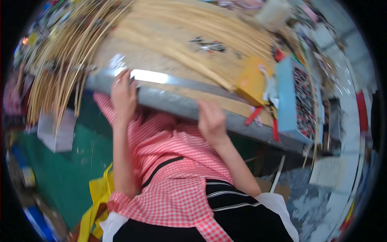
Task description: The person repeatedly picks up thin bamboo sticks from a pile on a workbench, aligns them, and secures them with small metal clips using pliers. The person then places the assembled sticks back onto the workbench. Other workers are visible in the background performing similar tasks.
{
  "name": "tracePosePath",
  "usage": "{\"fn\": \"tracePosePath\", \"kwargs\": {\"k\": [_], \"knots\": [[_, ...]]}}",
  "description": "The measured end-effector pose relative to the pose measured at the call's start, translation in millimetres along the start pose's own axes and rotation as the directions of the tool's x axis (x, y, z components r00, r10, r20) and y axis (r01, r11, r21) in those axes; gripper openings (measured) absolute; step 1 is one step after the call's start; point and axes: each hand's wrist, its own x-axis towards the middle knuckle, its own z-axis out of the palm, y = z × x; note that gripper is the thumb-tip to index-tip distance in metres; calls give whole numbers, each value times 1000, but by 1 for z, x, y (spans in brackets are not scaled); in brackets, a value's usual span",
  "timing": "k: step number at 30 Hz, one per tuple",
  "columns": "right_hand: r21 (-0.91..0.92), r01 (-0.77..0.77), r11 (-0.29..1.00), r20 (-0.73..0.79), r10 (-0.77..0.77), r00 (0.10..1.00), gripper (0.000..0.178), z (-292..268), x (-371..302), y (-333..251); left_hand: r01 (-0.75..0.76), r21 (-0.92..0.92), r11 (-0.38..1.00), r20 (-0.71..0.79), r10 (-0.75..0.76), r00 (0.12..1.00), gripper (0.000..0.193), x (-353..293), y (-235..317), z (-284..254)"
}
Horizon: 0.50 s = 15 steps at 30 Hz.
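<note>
My left hand [124, 94] rests at the near edge of the worktable, its fingers closed around a small dark thing too blurred to name. Just beside those fingers, a shiny grey strip [177, 81] runs along the table's front. Farther right, my right hand [212, 121] is held in a pinch in front of the rounded grey table edge [161, 99]; whatever its fingertips hold, if anything, is hidden. A red-and-white checked apron [177, 161] covers my lap below both hands.
Long thin tan sticks [76, 52] overhang the table's left end; more sticks [173, 52] lie across the top near small metal parts [207, 44]. At right stand a yellow box [250, 80], red-handled tools [254, 115] and a blue box [287, 97] of small dark-and-red pieces.
</note>
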Motion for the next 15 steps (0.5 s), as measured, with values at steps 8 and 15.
{"fn": "tracePosePath", "kwargs": {"k": [8, 15], "knots": [[-59, -42, 997, -55, 39, 998, 24, 1, 5, -16, 85, -9, 996, -71, -85, 994, 34, -7, 2, -9], [-145, -67, 987, -4, 67, 998, 16, 3, -6, -4, 49, -53, 997, -103, -54, 993, 34, -3, 4, -4]]}}
